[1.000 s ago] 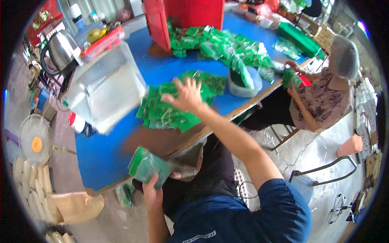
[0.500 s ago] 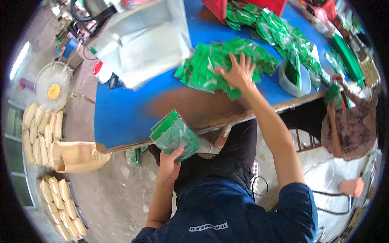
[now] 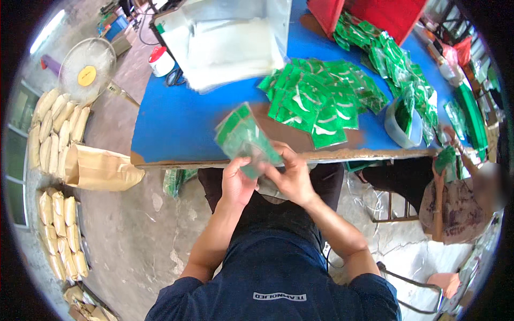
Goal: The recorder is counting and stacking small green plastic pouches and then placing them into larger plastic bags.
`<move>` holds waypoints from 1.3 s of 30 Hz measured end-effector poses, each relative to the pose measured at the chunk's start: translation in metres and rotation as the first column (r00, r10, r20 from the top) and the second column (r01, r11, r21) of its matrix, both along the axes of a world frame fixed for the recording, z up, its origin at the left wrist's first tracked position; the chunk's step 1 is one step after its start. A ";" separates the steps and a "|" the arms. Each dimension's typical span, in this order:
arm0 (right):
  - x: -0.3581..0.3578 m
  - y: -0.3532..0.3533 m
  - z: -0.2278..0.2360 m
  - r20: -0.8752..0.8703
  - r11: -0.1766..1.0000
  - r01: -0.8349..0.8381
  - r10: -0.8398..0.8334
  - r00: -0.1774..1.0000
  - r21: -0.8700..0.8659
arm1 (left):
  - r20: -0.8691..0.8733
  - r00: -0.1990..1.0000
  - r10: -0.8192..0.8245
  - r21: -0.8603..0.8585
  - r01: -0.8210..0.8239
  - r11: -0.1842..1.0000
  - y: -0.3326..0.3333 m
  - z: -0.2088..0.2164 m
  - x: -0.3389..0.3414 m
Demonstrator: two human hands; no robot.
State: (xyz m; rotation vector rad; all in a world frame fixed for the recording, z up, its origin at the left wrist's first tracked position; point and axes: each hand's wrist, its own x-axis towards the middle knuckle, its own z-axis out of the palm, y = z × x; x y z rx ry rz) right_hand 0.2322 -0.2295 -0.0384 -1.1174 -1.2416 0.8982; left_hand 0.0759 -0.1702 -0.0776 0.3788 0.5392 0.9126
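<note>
In front of my lap, just off the table's near edge, I hold a small stack of flat green plastic packets (image 3: 242, 131), blurred by motion. My left hand (image 3: 238, 184) is closed on its lower end. My right hand (image 3: 292, 176) is closed on the lower right side, its fingertips partly hidden. Beyond my hands a spread pile of green packets (image 3: 321, 96) lies on the blue tabletop (image 3: 176, 131). More packets (image 3: 385, 53) trail back from it to a red bin (image 3: 325, 16) tipped on its side.
At the back left of the table, a clear tray (image 3: 179, 27) holds transparent bags. A red-lidded white jar (image 3: 160, 61) stands beside it. Packets stick out of a pale tub (image 3: 400, 134). A co-worker (image 3: 455, 203) sits at the right. A fan (image 3: 85, 75) and brown paper bag (image 3: 101, 168) are left.
My right hand has left the pile and come back to the stack, which both hands now hold. The stack has risen slightly, and my view has shifted.
</note>
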 end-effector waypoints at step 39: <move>0.081 -0.033 -0.011 0.937 0.861 0.448 -0.326 0.128 0.239 | -0.232 0.964 -0.132 -0.058 0.122 0.991 -0.039 -0.022 -0.009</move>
